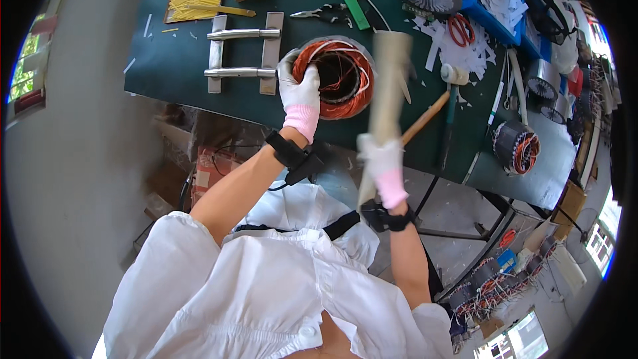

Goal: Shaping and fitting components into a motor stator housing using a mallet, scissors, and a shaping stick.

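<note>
A motor stator (364, 86) stands on end on the green table, its ring of orange-red windings bound with white cord facing up. My left hand (298, 86), in a white glove with a pink cuff, grips the left side of the winding ring, thumb over the inner edge. Loose red wires show inside the bore. My right hand (382, 156), gloved alike, is closed around a thick pale beige bar (391, 80). The bar is held lengthwise just right of the stator and is blurred by motion; its lower end shows below my hand.
A metal frame with two bars (242, 72) lies left of the stator. Pliers (325, 13) and a green-handled tool (354, 8) lie behind it. Rightward are a white-headed mallet (454, 74), red scissors (460, 30), paper scraps, another wound stator (517, 147) and a blue bin (488, 3).
</note>
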A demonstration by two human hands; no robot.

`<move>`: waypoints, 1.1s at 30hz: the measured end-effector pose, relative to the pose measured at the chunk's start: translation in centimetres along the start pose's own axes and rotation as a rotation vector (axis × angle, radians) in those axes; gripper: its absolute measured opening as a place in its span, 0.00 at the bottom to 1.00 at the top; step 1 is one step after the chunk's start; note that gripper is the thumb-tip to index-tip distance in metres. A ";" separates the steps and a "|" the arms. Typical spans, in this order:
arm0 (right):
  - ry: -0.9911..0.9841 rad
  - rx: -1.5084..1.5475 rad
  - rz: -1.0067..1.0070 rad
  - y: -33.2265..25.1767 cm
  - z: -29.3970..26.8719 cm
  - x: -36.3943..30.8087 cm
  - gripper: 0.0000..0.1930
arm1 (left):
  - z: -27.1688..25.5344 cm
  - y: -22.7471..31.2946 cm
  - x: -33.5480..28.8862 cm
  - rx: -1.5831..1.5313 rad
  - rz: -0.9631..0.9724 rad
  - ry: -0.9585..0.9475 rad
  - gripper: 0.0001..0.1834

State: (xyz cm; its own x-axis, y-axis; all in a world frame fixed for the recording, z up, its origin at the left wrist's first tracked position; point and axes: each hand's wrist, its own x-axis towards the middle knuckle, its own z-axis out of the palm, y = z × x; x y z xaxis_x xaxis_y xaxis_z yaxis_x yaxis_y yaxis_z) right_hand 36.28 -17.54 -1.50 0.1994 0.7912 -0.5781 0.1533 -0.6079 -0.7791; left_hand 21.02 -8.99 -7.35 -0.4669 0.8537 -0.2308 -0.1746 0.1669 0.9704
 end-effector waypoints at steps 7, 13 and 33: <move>0.088 0.120 0.015 -0.2 -3.2 2.1 0.14 | -3.5 3.4 5.9 0.506 0.155 -0.566 0.33; -0.154 -0.006 0.051 -1.0 -2.2 1.5 0.16 | -2.0 0.3 1.8 -0.050 -0.061 -0.231 0.24; 0.272 -1.205 -0.822 -12.0 -7.6 5.3 0.26 | -2.5 1.8 7.0 0.442 0.028 -0.539 0.40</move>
State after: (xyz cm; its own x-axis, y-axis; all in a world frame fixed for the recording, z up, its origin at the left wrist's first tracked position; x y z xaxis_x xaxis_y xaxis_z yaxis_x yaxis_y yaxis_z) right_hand 42.81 -6.52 6.62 -0.1889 0.9785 0.0825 0.9738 0.1975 -0.1129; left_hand 15.25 -3.99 -7.36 0.0493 0.9672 -0.2493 0.2542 0.2292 0.9396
